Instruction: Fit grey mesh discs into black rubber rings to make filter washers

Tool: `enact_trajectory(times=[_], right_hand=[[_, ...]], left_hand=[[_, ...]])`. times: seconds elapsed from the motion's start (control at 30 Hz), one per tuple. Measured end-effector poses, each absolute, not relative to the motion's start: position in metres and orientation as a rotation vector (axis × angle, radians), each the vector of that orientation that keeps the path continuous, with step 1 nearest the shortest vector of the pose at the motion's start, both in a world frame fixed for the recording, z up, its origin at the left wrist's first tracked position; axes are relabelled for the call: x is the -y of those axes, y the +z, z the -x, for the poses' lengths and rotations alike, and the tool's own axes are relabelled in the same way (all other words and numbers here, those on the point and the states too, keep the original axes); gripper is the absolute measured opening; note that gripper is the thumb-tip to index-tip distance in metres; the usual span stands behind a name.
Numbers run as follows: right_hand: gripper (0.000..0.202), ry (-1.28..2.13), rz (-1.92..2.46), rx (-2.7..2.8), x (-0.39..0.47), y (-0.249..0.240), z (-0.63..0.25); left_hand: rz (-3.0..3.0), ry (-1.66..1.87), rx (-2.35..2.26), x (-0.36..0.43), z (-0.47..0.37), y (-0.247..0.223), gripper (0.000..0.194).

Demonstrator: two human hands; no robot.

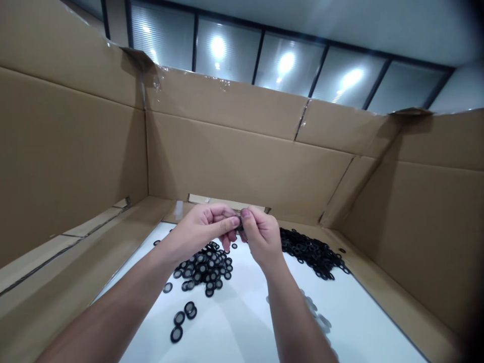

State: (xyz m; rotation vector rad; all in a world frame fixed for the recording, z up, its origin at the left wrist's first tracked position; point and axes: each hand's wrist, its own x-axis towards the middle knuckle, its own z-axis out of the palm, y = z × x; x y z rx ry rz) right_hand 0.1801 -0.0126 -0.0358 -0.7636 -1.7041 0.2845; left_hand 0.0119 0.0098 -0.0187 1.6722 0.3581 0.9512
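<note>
My left hand [212,224] and my right hand [262,234] meet at the centre of the view, above the white board [234,312]. Between their thumbs and fingertips they pinch one small dark ring [239,223], mostly covered by the fingers. Below my left hand lies a pile of black rings with grey centres [206,267]. Behind and to the right of my right hand is a heap of plain black rings [313,252]. Several translucent grey discs [321,322] lie by my right forearm, which hides part of them.
Tall cardboard walls [227,151] enclose the board at the left, back and right. A few grey-centred rings [179,318] lie apart, nearer the front. One loose black ring [342,250] rests on the cardboard at the right edge.
</note>
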Motion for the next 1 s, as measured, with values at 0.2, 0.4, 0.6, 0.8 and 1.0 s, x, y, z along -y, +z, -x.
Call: enact_trajectory(times=[0.2, 0.4, 0.6, 0.8, 1.0], right_hand=[[0.041, 0.113, 0.737, 1.85, 0.014, -0.032, -0.182], [0.039, -0.082, 0.676, 1.883, 0.015, -0.035, -0.178], [0.039, -0.155, 0.724, 1.809, 0.008, -0.044, -0.168], [0.038, -0.207, 0.865, 1.435, 0.008, -0.055, -0.156], [0.04, -0.105, 0.863, 1.46, 0.011, -0.051, -0.163]], left_hand=[[-1.702, 0.75, -0.455, -0.013, 0.0, -0.015, 0.018], [-1.804, 0.693, -0.493, -0.01, 0.01, -0.007, 0.019], [-1.844, 0.721, -0.527, -0.014, 0.014, -0.007, 0.016], [-1.585, 0.85, -0.353, -0.012, -0.011, -0.021, 0.02], [-1.515, 0.915, -0.267, -0.014, -0.022, -0.03, 0.023]])
